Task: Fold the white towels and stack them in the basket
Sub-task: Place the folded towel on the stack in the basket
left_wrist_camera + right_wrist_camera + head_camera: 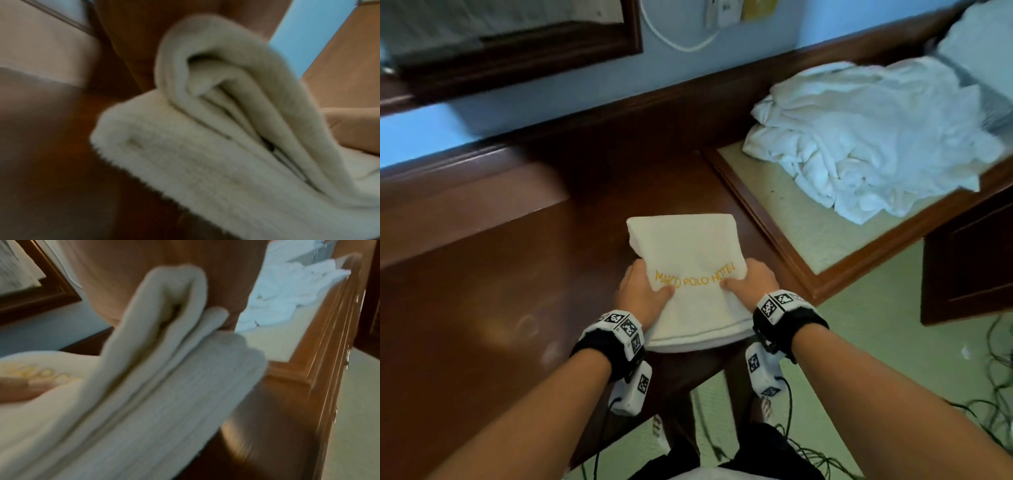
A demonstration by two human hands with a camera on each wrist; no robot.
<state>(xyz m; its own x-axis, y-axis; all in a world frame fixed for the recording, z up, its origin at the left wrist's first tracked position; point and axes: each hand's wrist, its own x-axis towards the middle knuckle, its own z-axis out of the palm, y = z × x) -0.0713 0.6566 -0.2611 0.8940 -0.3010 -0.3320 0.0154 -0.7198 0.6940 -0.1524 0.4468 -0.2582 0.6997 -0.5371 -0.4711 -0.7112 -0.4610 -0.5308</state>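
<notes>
Where "MARCO POLO HOTEL" shows, both hands grip the folded towel (688,260).

My fingers (635,270) are tucked under the folded towel (688,253), so only my thumbs show on top. Both wrist views are smeared with blur; the towel's gold lettering (41,374) can't be read there. The basket (993,99) is cut off at the head view's right edge, partly buried under the crumpled towels (866,137).
</notes>
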